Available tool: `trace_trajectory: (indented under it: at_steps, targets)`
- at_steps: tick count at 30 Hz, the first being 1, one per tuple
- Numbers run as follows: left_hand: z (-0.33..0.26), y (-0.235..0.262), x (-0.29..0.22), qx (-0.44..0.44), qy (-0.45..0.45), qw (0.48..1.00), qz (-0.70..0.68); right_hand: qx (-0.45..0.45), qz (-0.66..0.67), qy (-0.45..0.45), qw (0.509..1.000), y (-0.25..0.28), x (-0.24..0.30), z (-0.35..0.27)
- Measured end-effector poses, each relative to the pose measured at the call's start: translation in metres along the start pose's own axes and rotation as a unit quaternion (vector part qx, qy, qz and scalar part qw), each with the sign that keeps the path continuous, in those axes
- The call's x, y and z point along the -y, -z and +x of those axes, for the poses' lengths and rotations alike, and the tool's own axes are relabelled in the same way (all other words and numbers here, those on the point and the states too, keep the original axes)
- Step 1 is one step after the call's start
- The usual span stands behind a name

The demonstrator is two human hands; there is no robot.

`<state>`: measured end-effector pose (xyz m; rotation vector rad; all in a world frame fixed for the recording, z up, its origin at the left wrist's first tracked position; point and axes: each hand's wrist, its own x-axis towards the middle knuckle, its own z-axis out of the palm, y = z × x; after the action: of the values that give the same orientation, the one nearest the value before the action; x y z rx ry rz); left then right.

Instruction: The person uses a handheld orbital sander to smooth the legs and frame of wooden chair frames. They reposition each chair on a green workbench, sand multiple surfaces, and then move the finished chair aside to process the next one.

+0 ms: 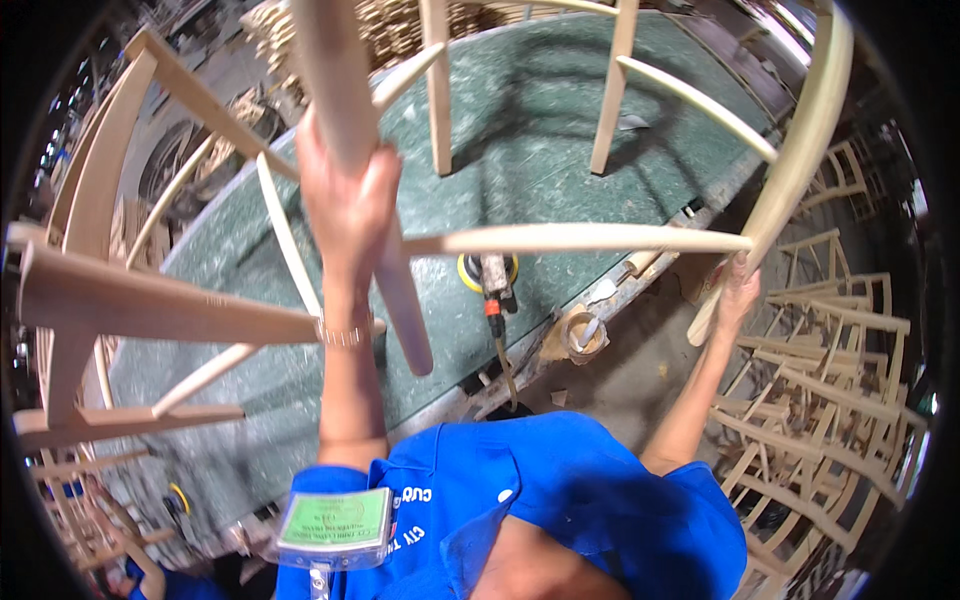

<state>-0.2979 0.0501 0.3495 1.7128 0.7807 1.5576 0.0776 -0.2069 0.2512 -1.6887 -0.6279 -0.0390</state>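
I see a wooden frame (580, 238), held two-handed.
Left hand (348, 195) clasps a leg (338, 90) at ten o'clock, right hand (737, 293) another leg (805, 130) at three — a sander (492, 274) lies dial-centre.

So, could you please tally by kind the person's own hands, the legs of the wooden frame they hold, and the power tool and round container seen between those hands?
Hands, left hand and right hand: 2
Wooden legs: 4
Power tool: 1
Round container: 1
Total: 8
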Motion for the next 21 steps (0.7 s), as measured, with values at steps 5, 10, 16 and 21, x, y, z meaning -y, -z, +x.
trace_trajectory:
  at_steps: [5,10,16,21]
  targets:
    - [-0.148,0.025,0.047,-0.012,0.073,0.997,0.033,-0.053,0.054,-0.031,0.997,0.007,-0.040,-0.027]
    - [-0.179,0.023,0.079,0.020,0.107,0.993,0.041,-0.132,0.101,-0.021,0.986,-0.007,-0.064,-0.043]
    - [-0.105,-0.009,0.178,-0.028,0.073,0.995,0.056,-0.114,0.112,-0.045,0.986,-0.094,-0.093,0.000]
    - [-0.041,-0.059,0.219,-0.032,0.133,0.984,0.114,-0.040,0.129,-0.046,0.990,-0.158,-0.116,0.076]
